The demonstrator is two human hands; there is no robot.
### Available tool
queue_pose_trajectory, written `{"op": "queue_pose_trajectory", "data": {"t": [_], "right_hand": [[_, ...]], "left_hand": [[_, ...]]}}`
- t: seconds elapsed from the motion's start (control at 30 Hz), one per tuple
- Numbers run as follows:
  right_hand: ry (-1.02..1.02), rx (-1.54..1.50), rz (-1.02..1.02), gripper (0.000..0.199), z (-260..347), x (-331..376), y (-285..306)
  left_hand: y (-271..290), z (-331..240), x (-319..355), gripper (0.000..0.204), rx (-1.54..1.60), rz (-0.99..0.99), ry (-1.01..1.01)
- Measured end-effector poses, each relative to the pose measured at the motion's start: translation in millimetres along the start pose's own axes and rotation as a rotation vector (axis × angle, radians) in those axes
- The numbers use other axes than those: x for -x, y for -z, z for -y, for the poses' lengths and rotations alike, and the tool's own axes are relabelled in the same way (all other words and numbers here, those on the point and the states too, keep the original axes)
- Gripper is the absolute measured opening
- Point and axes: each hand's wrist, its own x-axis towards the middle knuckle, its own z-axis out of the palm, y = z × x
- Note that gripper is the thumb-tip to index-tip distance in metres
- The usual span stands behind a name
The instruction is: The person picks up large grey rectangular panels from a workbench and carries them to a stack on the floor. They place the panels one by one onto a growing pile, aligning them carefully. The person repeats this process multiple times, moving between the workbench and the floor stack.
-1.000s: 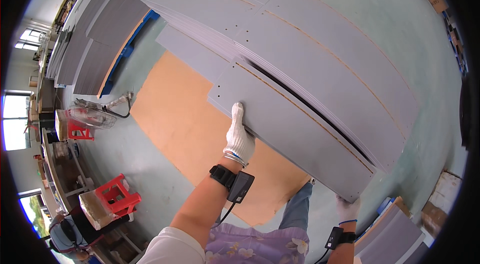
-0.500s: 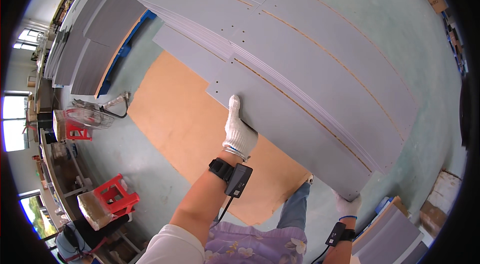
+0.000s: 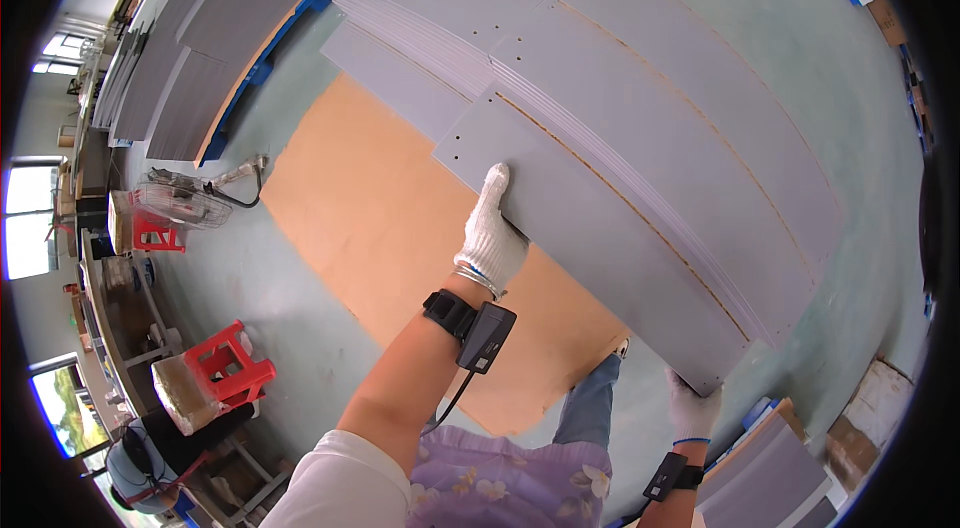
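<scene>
A long grey panel [image 3: 610, 238] with a brown groove and small holes near its ends lies slantwise in front of me. My left hand [image 3: 493, 233], in a white knit glove, grips its near long edge, thumb on top and fingers hidden beneath. At the panel's right end my right hand [image 3: 693, 403], also gloved, holds the corner from below, its fingers mostly hidden. Just beyond is a stack of similar grey panels [image 3: 660, 98], with the held panel along its near side. Another grey panel [image 3: 395, 73] lies lower, at the left of the stack.
A brown board [image 3: 350, 198] covers the floor beneath. Grey panels [image 3: 230, 18] are stacked on a blue pallet [image 3: 255, 73] at far left. A fan [image 3: 185, 200] and red stools [image 3: 228, 365] stand left. More panels [image 3: 765, 473] lie at lower right, near a white-and-brown box [image 3: 875, 413].
The view has shifted slightly. Both hands keep their hold on the panel, which appears a little higher at its left end and farther right in the picture.
</scene>
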Motion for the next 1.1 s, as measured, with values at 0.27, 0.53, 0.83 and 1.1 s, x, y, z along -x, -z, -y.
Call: {"op": "queue_pose_trajectory", "data": {"t": [0.27,0.53,0.83,1.1], "right_hand": [[0.134,0.399,0.038,0.037,16.6,-14.9,10.6],[-0.083,-0.065,0.121,0.053,-13.7,37.9,-15.7],[-0.018,-0.139,-0.019,0.063,-24.6,50.2,-39.5],[-0.095,-0.095,0.089,0.079,-24.1,59.8,-24.7]], "left_hand": [[27.4,-7.7,-26.8,0.080,-0.392,-0.097,-0.060],[20.8,-35.3,-34.3,0.056,-0.382,-0.013,-0.105],[6.5,-39.6,-26.9,0.053,-0.333,0.018,-0.139],[-0.3,3.6,-0.4,0.056,-0.388,0.063,-0.075]]}}
